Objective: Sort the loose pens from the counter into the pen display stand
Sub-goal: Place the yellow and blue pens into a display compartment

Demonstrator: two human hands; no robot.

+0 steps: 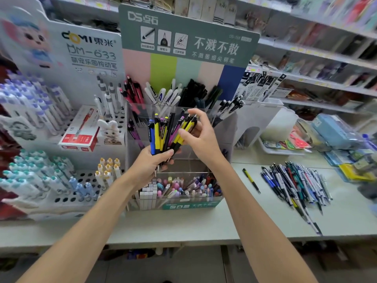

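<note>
As the stand [189, 205] sits now: back and front slots are packed with pens, but the clear middle slot looks mostly bare where I can see it, so I'd call this partway done.
Left hand [152, 160]: gripping a bunch [161, 133] of yellow, blue and black pens by their lower ends, right over that middle slot.
Right hand [201, 135]: fingers curled round a yellow pen [190, 125] at the bunch's right edge, looks like it's picking that one out.
Pile [295, 184]: big heap of loose pens on the surface [255, 219], well right of the stand. That's the bulk of what's left, I reckon.
Stray pen [251, 180]: one yellow-and-black one lying alone just left of the pile.
Rough guess: less than half sorted, honestly.
</note>
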